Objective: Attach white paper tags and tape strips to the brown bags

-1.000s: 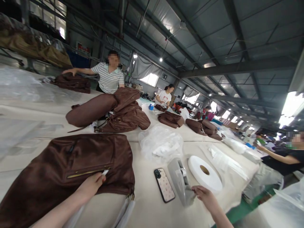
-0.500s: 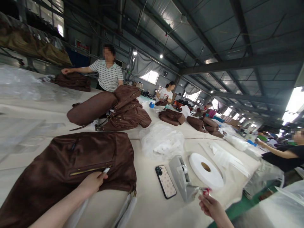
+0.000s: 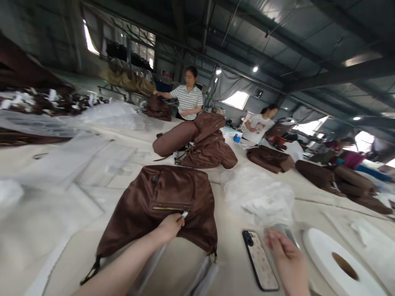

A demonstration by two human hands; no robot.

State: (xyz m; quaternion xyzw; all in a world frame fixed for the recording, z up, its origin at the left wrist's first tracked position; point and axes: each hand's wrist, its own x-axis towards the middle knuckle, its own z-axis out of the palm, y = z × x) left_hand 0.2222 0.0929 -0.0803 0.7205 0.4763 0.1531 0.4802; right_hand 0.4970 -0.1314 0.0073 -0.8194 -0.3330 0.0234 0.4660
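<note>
A dark brown leather bag (image 3: 173,185) lies on the cream-covered table, its gold zipper (image 3: 171,208) facing up. My left hand (image 3: 173,225) is closed at the zipper's right end, pinching a small white tab (image 3: 184,214). My right hand (image 3: 282,242) is raised over the table between the phone (image 3: 261,261) and the white tape roll (image 3: 336,263), fingers curled together and blurred; what they hold, if anything, cannot be made out. The grey tape dispenser is mostly hidden behind this hand.
Crumpled clear plastic (image 3: 257,193) lies right of the bag. Stacked brown bags (image 3: 197,142) stand behind it, more brown bags (image 3: 270,158) at the right. Flat plastic sheets (image 3: 92,160) cover the left. A person in a striped shirt (image 3: 188,98) and one in white (image 3: 257,125) stand across the table.
The view has swung left. My right hand has come away from the red part at the dispenser's end and moved toward the bag. My left hand stays at the zipper.
</note>
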